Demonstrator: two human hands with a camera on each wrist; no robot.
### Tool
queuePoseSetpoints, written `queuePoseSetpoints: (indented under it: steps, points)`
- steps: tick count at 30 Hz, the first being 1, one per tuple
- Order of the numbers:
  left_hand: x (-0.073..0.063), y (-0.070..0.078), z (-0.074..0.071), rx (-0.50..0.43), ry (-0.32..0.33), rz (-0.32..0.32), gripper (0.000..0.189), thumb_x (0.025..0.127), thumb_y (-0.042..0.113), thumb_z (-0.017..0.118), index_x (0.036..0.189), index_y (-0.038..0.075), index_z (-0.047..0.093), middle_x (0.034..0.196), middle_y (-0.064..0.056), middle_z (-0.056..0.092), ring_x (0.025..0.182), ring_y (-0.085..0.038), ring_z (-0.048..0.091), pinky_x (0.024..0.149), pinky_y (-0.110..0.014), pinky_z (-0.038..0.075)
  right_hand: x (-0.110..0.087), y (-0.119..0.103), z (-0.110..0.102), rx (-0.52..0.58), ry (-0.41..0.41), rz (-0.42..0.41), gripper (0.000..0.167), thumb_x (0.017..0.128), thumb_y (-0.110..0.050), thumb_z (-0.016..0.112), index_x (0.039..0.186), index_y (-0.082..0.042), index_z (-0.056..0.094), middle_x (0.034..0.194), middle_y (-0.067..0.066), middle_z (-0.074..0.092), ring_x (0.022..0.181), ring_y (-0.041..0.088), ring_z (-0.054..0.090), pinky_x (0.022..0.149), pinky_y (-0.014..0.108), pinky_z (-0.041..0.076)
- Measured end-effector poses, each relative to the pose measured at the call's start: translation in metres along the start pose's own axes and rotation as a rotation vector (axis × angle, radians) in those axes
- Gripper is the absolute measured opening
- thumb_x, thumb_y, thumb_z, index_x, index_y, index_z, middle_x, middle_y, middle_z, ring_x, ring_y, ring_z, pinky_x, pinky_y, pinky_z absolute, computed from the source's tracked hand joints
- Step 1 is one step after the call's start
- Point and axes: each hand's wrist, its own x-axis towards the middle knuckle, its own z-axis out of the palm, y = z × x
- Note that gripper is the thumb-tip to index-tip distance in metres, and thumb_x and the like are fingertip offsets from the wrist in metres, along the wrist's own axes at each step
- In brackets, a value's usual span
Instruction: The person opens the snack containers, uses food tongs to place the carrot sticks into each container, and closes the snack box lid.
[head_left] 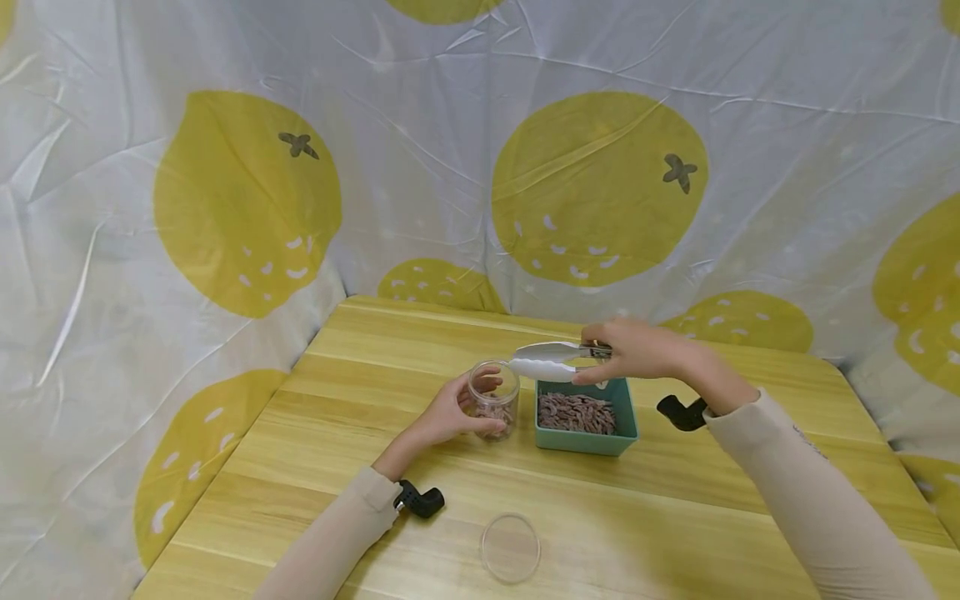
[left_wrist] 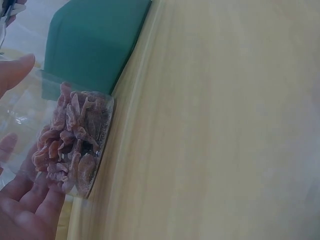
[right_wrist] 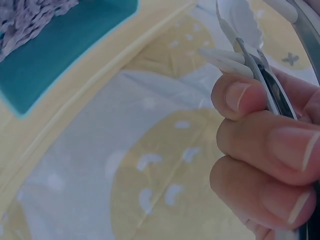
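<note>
In the head view my left hand grips a clear round jar upright on the table. Wrinkled pinkish-brown dried pieces fill the bottom of the jar in the left wrist view. My right hand holds metal tongs with white scalloped heads, raised over the back of a green box. Their tips reach the jar's mouth, spread slightly apart; I see no piece between them. The box holds a layer of similar greyish-pink strips. In the right wrist view the fingers curl round the tongs' metal arms.
A clear round lid lies on the wooden table near its front edge. Behind and to the left of the table hangs a white sheet printed with yellow lemons. Black wrist mounts are on both arms.
</note>
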Motion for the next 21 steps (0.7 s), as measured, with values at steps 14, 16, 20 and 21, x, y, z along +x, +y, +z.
queuePoseSetpoints:
  steps: [14,16,20,21]
  points:
    - [0.001,-0.004,-0.001,0.001,0.002,0.002,0.081,0.079,-0.004,0.082,0.148,0.0,0.041,0.144,-0.029,0.047,0.135,-0.042,0.044,0.11,-0.042,0.039,-0.023,0.027,0.003,-0.098,-0.107,0.096,0.071,0.081,-0.06,0.075,0.119,0.0,0.065,0.092,0.001,0.062,0.071,0.012,0.05,0.064,0.033,0.044]
    - [0.001,-0.004,-0.001,-0.002,0.001,0.001,0.08,0.079,-0.005,0.082,0.148,-0.001,0.041,0.143,-0.029,0.047,0.134,-0.042,0.044,0.11,-0.041,0.039,-0.022,0.031,0.007,-0.118,-0.125,0.107,0.074,0.079,-0.062,0.075,0.119,-0.001,0.065,0.096,0.001,0.063,0.074,0.013,0.051,0.066,0.034,0.045]
    - [0.001,-0.004,0.0,-0.005,0.001,-0.001,0.08,0.078,-0.007,0.081,0.148,-0.001,0.041,0.143,-0.029,0.047,0.134,-0.042,0.044,0.11,-0.041,0.039,-0.02,0.039,0.013,-0.135,-0.139,0.116,0.072,0.076,-0.061,0.078,0.117,-0.002,0.067,0.089,-0.001,0.06,0.072,0.014,0.048,0.064,0.033,0.042]
    - [0.001,-0.004,0.0,-0.008,0.002,0.001,0.08,0.078,-0.008,0.081,0.148,-0.001,0.041,0.143,-0.029,0.047,0.134,-0.042,0.044,0.11,-0.041,0.039,-0.018,0.041,0.015,-0.143,-0.139,0.113,0.072,0.076,-0.061,0.078,0.116,-0.003,0.067,0.089,-0.002,0.059,0.072,0.014,0.048,0.064,0.033,0.041]
